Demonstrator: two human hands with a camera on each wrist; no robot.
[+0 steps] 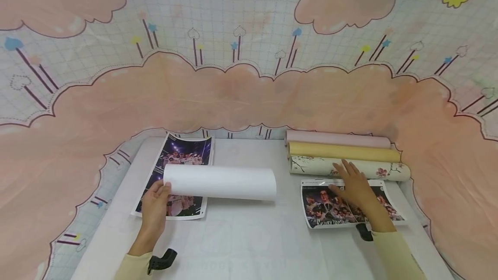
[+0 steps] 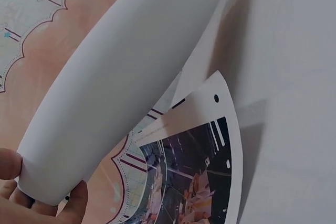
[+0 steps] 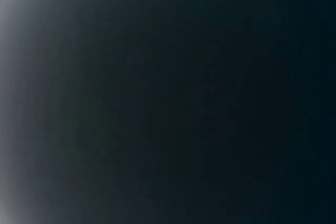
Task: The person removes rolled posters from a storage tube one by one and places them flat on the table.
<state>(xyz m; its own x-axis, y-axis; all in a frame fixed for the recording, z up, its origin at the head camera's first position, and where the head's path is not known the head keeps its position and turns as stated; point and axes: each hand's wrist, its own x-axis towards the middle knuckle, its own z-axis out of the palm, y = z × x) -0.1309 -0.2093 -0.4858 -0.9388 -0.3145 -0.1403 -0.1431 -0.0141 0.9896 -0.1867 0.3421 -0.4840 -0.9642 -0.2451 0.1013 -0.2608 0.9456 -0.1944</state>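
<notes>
My left hand (image 1: 154,205) grips the left end of a white paper roll (image 1: 221,182), thumb and fingers around its edge. The left wrist view shows that roll (image 2: 121,72) slanting up from the fingertips. It overlaps a dark concert-photo poster (image 1: 186,150), which lies on the left of the table. On the right, my right hand (image 1: 355,189) reaches over a group-photo poster (image 1: 323,208) with its fingers spread. Its fingertips lie at a floral-patterned roll (image 1: 319,165). The right wrist view is almost wholly dark.
A yellow roll (image 1: 342,152) and a pink roll (image 1: 338,138) lie behind the floral one at the table's back right. All of this is on a white table (image 1: 241,237). A cloud-patterned cloth (image 1: 233,94) hangs behind and around it.
</notes>
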